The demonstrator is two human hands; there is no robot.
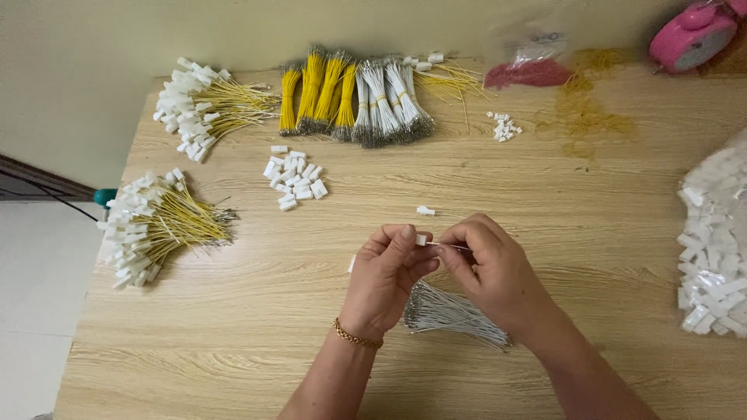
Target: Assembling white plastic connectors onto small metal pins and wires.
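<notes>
Wooden table (545, 194): white connector (421, 239) pinched between left hand (387, 276) and right hand (490, 268).

Your left hand (387, 278) and right hand (492, 271) meet over the table (249, 342), pinching a small connector (421, 239) and a wire (450, 246) between them, with a loose wire bundle (451, 313) lying beneath. Behind them sits a connector pile (294, 177), and farther back a row of tied wire bundles (354, 95). Two finished heaps (159, 224) lie at your left, a bag of connectors (714, 249) at your right.

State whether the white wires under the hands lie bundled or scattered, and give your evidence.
Bundled: the white wires lie parallel, ends together, beneath the left hand and right hand.
</notes>
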